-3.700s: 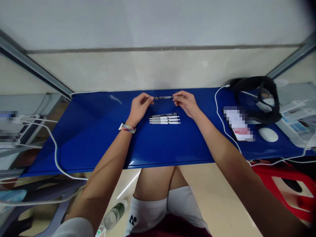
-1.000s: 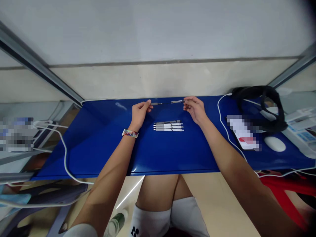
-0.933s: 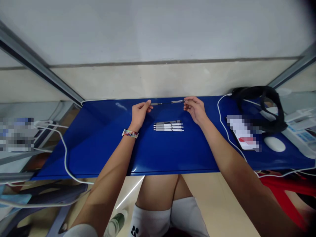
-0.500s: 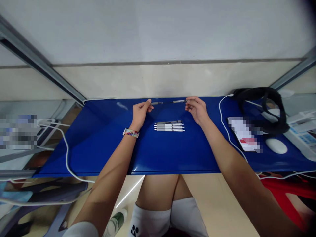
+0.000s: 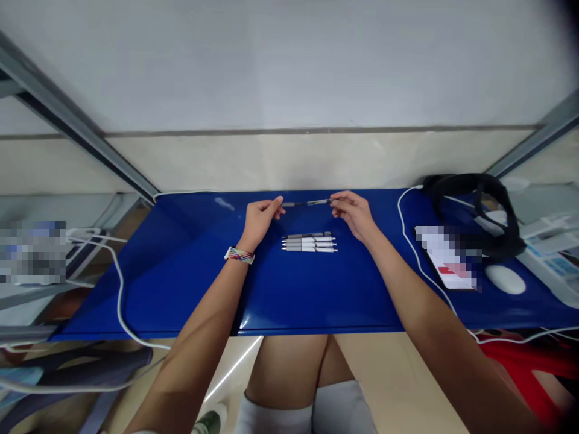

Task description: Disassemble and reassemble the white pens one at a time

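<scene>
One smooth, glossy blue desk (image 5: 181,271). Over its far part, the left hand (image 5: 261,220) and right hand (image 5: 353,214) each have a grip pinched shut on one pen piece. Nearer, four slim pens (image 5: 309,242) lie side by side, tips left. The grey piece (image 5: 289,204) and clear-looking piece (image 5: 319,202) run left-right, end toward end.
</scene>
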Demonstrator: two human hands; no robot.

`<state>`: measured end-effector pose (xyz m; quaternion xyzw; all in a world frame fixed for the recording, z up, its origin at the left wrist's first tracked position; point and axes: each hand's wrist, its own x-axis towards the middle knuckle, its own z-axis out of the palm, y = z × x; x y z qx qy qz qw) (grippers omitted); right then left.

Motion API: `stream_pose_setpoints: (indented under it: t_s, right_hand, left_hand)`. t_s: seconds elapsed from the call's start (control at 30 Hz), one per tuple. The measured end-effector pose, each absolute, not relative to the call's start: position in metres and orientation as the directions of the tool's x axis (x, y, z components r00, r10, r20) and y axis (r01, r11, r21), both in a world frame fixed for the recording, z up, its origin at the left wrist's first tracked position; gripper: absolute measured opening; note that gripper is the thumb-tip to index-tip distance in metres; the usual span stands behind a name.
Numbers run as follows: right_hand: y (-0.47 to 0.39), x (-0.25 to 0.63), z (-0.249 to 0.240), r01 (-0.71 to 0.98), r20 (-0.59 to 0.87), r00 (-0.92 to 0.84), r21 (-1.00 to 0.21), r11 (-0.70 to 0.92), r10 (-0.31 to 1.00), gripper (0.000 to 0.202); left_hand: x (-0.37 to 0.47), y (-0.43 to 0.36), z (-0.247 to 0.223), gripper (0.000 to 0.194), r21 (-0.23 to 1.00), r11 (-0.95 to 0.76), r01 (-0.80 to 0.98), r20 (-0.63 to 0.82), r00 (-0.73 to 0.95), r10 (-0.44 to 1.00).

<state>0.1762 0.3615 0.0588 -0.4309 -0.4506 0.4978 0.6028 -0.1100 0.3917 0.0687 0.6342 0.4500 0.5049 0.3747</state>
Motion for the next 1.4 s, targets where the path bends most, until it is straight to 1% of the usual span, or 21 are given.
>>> stream_pose_setpoints:
  t_s: [0.07,0.13,0.27,0.37,0.43,0.53,0.67,0.7,0.83,0.97,1.07,1.1,1.2,1.27,1.3,1.37,1.4]
  right_hand:
    - [0.359,0.171,0.058,-0.185,0.122,0.035,-0.974,0.126,0.992,0.032]
    - [0.357,0.168,0.058,-0.163,0.129,0.002,-0.978,0.127,0.992,0.033]
    - [0.356,0.166,0.059,-0.148,0.137,0.004,-0.980,0.136,0.991,0.034]
    - [0.357,0.167,0.060,-0.155,0.149,0.005,-0.977,0.148,0.989,0.033]
    - [0.357,0.168,0.060,-0.156,0.154,0.006,-0.976,0.153,0.988,0.033]
    - [0.356,0.167,0.061,-0.162,0.140,0.007,-0.977,0.139,0.990,0.034]
    - [0.355,0.165,0.062,-0.202,0.094,0.025,-0.975,0.098,0.995,0.035]
    - [0.356,0.165,0.062,-0.213,0.082,0.031,-0.973,0.087,0.996,0.036]
    - [0.356,0.165,0.062,-0.252,0.067,0.035,-0.965,0.074,0.997,0.035]
    - [0.356,0.165,0.063,-0.261,0.061,0.044,-0.963,0.070,0.997,0.035]
    - [0.356,0.164,0.064,-0.260,0.063,0.047,-0.963,0.073,0.997,0.036]
    - [0.356,0.164,0.064,-0.258,0.065,0.047,-0.963,0.075,0.997,0.036]
    - [0.356,0.164,0.063,-0.255,0.072,0.041,-0.964,0.080,0.997,0.035]
    - [0.356,0.163,0.064,-0.262,0.070,0.039,-0.962,0.077,0.997,0.035]
    - [0.356,0.163,0.064,-0.265,0.064,0.040,-0.961,0.073,0.997,0.036]
    - [0.355,0.163,0.066,-0.266,0.052,0.046,-0.962,0.063,0.998,0.037]
    - [0.355,0.163,0.067,-0.263,0.049,0.048,-0.963,0.060,0.998,0.037]
  left_hand:
    - [-0.110,0.388,0.072,0.059,0.922,-0.321,0.218,0.294,0.149,0.944]
    - [-0.110,0.386,0.073,0.063,0.917,-0.324,0.234,0.290,0.171,0.942]
    - [-0.110,0.387,0.069,0.072,0.911,-0.319,0.260,0.286,0.157,0.945]
    - [-0.110,0.389,0.066,0.080,0.928,-0.277,0.249,0.244,0.157,0.957]
    - [-0.110,0.390,0.065,0.082,0.934,-0.255,0.249,0.219,0.162,0.962]
    - [-0.109,0.391,0.065,0.072,0.933,-0.274,0.231,0.240,0.165,0.957]
    - [-0.108,0.391,0.066,0.040,0.954,-0.279,0.110,0.259,0.169,0.951]
    - [-0.107,0.391,0.066,0.035,0.959,-0.271,0.078,0.253,0.182,0.950]
    - [-0.107,0.390,0.064,0.037,0.970,-0.244,0.008,0.236,0.223,0.946]
    - [-0.108,0.391,0.063,0.033,0.965,-0.258,0.044,0.242,0.225,0.944]
    - [-0.109,0.391,0.064,0.045,0.949,-0.305,0.076,0.280,0.237,0.930]
    - [-0.108,0.390,0.065,0.045,0.951,-0.300,0.070,0.276,0.242,0.930]
    - [-0.108,0.389,0.065,0.033,0.963,-0.262,0.060,0.239,0.252,0.938]
    - [-0.108,0.389,0.064,0.034,0.956,-0.285,0.070,0.257,0.264,0.929]
    - [-0.108,0.390,0.064,0.038,0.947,-0.310,0.079,0.278,0.276,0.920]
    - [-0.108,0.390,0.064,0.054,0.928,-0.358,0.101,0.316,0.292,0.903]
    - [-0.108,0.389,0.064,0.058,0.922,-0.370,0.114,0.326,0.290,0.900]
